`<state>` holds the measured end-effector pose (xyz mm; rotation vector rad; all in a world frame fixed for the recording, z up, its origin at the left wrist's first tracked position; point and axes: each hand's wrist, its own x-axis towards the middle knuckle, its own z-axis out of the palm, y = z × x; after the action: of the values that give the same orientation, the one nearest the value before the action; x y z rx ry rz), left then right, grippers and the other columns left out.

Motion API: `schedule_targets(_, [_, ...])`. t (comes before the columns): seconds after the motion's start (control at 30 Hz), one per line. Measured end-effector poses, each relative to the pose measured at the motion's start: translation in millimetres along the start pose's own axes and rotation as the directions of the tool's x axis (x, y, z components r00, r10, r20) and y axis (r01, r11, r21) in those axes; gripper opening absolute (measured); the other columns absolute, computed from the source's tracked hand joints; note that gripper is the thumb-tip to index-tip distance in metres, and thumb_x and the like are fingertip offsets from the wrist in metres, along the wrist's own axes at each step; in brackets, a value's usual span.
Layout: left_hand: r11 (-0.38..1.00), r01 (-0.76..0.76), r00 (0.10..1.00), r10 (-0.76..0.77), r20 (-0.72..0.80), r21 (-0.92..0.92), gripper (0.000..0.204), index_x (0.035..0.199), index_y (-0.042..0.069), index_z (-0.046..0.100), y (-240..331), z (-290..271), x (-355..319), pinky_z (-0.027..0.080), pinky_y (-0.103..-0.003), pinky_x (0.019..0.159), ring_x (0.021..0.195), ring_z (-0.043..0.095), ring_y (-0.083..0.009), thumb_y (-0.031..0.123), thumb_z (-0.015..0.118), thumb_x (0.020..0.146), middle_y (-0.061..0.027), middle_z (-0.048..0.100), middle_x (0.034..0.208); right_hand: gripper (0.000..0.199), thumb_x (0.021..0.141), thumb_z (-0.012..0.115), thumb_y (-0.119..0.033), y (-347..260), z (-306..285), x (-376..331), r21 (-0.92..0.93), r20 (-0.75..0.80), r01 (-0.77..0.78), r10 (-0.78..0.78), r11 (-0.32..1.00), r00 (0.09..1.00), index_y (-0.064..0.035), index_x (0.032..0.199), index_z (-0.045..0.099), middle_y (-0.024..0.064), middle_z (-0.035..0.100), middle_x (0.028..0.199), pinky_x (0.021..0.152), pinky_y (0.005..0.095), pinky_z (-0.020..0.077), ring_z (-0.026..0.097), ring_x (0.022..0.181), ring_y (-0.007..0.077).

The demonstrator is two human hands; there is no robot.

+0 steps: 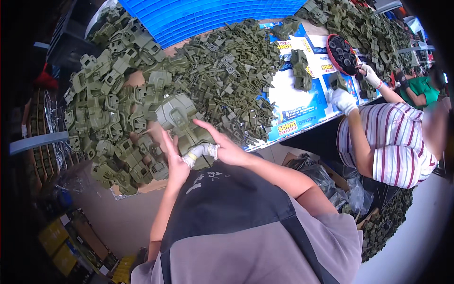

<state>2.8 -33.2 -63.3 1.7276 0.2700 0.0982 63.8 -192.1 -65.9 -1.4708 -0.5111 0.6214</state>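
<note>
Clearly, your grip, left hand (177,163) and right hand (230,147), clamps a green shell (177,111) mid-frame. Small parts (230,75) heap upper centre.

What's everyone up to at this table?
The person's left hand and right hand hold an olive-green vehicle body between them, close to the apron. Similar bodies are heaped to the left, with small green parts piled ahead, below a blue crate. To the right, a co-worker in a striped shirt sits near a red bowl of black round parts.
</note>
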Motion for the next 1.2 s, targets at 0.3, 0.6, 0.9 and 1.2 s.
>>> schedule_targets(0.3, [0.624,0.4,0.908,-0.372,0.196,-0.671,0.06,0.135,0.007,0.029,0,-77,6,0.052,-0.04,0.079,0.093,0.06,-0.0295,0.034,0.052,0.088,-0.0199,0.051,0.115,0.06,0.082,0.063,-0.026,25,-41,24,-0.462,-0.284,-0.129,-0.009,0.877,0.959,-0.0095,0.133,0.037,0.0177,0.035,0.138,0.105,0.0376,0.0277,0.033,0.128,0.0357])
schedule_targets(0.6, [0.612,0.462,0.869,-0.456,0.19,-0.642,0.068,0.122,0.001,0.046,-9,-35,17,0.053,-0.039,0.078,0.09,0.061,-0.0262,0.054,0.055,0.081,-0.0167,0.058,0.108,0.028,0.064,0.061,0.005,80,-201,-74,-0.646,-0.64,-0.503,-0.048,0.575,0.767,-0.0039,0.091,0.061,0.0139,0.062,0.091,0.08,0.0384,0.0462,0.057,0.09,0.0307])
schedule_targets(0.9, [0.612,0.6,0.793,-0.366,0.487,-0.515,0.055,0.131,0.005,0.033,3,-23,43,0.052,-0.037,0.082,0.093,0.062,-0.0257,0.024,0.059,0.085,-0.0145,0.054,0.115,0.019,0.068,0.066,-0.011,149,-199,-34,-0.76,-0.508,-0.437,-0.02,0.482,0.861,-0.0093,0.086,0.061,0.0166,0.06,0.078,0.074,0.0401,0.0458,0.057,0.079,0.034])
schedule_targets(1.2, [0.748,0.524,0.835,-0.355,0.421,-0.408,0.079,0.136,0.005,0.032,17,-23,40,0.042,-0.036,0.095,0.111,0.053,-0.0222,0.048,0.064,0.077,-0.0104,0.051,0.124,0.025,0.07,0.052,0.004,77,-192,-46,-0.68,-0.637,-0.507,-0.083,0.531,0.767,-0.0083,0.09,0.058,0.0175,0.062,0.084,0.07,0.0419,0.0467,0.061,0.079,0.0352])
